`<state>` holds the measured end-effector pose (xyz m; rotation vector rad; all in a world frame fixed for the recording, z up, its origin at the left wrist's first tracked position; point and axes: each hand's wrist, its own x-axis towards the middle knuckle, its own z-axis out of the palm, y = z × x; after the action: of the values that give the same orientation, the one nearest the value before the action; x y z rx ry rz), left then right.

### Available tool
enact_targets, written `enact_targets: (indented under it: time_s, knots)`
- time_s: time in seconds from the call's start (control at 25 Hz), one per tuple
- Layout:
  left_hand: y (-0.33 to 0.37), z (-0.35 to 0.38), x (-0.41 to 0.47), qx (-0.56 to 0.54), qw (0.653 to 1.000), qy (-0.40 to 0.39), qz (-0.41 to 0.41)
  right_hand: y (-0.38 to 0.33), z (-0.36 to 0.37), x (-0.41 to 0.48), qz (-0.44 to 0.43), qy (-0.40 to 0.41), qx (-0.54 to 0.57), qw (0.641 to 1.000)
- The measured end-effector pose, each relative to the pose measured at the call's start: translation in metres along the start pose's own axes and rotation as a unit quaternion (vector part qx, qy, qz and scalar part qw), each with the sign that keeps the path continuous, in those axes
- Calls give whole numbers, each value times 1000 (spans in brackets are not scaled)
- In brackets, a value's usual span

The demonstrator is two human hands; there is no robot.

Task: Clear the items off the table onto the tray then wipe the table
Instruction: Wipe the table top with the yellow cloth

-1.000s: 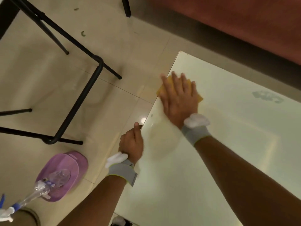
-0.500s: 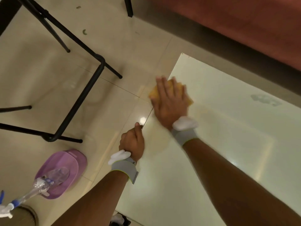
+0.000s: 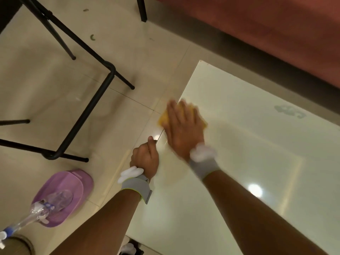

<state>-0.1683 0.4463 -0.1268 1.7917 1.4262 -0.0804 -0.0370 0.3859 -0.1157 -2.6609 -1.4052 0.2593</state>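
Where the floor lies nearest the camera, a purple tray (image 3: 81, 183) holds a clear plastic bottle (image 3: 46, 207) lying on its side (blue cap end overhanging the rim). Beyond it, the left hand (image 3: 145, 159) grips the left edge of the glossy table (image 3: 257, 162), fingers curled. Further on, the right hand (image 3: 184, 129) presses flat, fingers straight, on a yellow cloth (image 3: 163, 119) at the same edge, the cloth slightly overhanging. Black chair legs (image 3: 88, 107) stand beyond, on the floor.

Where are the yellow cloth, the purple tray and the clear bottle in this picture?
yellow cloth (image 3: 162, 120): head view, its uncovered left edge.
purple tray (image 3: 83, 182): head view, its bare far rim.
clear bottle (image 3: 55, 201): head view, its body, lying in the tray.
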Motion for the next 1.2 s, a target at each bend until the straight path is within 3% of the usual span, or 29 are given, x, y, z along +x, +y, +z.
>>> enact_targets:
  time_s: [0.04,0.12,0.24,0.28,0.32,0.4,0.48,0.52,0.64,0.76,0.84,0.92,1.0,1.08,1.12,1.2]
  knots:
    - [2,-3,-3,-5,1000,1,2,3,-1,-46,-61,-21,-9,998]
    - [11,-6,-6,-13,1000,-2,12,51,-16,-108,-43,-18,2,999]
    - [14,-5,-6,10,1000,5,4,102,-23,-61,213,17,22,977]
    - [15,-4,-7,13,1000,6,0,95,-21,-23,258,32,34,965]
    - [15,-3,-8,12,1000,9,-5,72,-18,4,249,24,38,967]
    - [14,-4,-8,14,1000,8,-8,12,-3,0,124,35,6,992]
    - [14,-10,-6,-13,1000,-16,-10,-15,4,-70,-15,-8,-10,1000]
    - [15,-13,-7,-34,999,-37,-14,-7,-1,-114,-40,-26,-9,999]
    - [2,-29,-22,-62,994,-88,-28,42,-13,-142,55,-16,0,998]
    - [-21,-28,-28,-74,990,-108,-58,33,-7,-32,209,38,39,976]
    - [-33,-22,-20,-97,983,-129,-81,-4,-1,-5,206,34,41,977]
    - [-33,-24,-15,-127,978,-146,-77,-15,8,-42,24,33,-12,999]
    - [-30,-36,-20,-132,972,-178,-79,-7,2,-121,-182,-15,-31,983]
    - [-31,-43,-32,-157,967,-190,-66,19,-6,-158,-262,-59,-57,962]
    - [-33,-43,-36,-161,968,-184,-54,30,-3,-151,-228,-45,-54,971]
    - [-35,-44,-43,-158,974,-159,-41,27,1,-103,-17,22,-37,999]
